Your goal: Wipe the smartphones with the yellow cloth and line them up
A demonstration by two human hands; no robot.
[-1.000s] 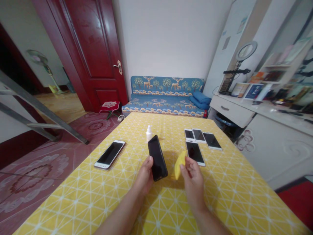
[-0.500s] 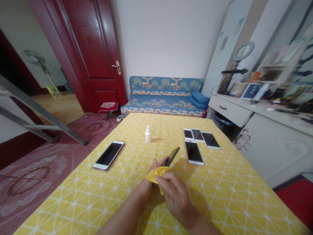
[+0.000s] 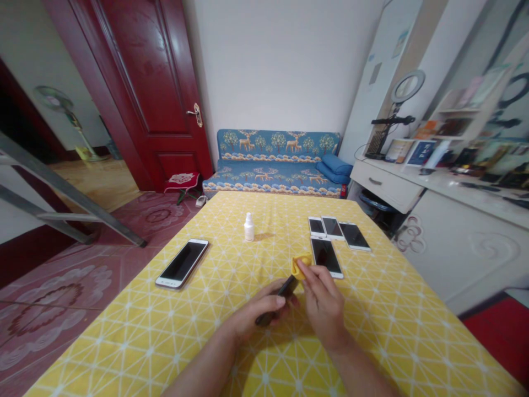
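Left hand [image 3: 258, 310]: fingers curled tight around a thin black smartphone [image 3: 276, 301], held edge-on just above the table.
Right hand [image 3: 324, 300]: thumb and fingertips pinched together on a folded yellow cloth [image 3: 300, 264], which touches the phone's far end.
Table [image 3: 392, 311]: yellow cloth cover with white triangle lines; both hands are mid-width, nearer the near edge.
Small white plastic bottle [image 3: 248, 227]: upright, toward the far edge.
Single white-framed smartphone [image 3: 182, 263]: flat by the left edge.
Group of four white-framed smartphones [image 3: 326, 257]: flat toward the right edge.
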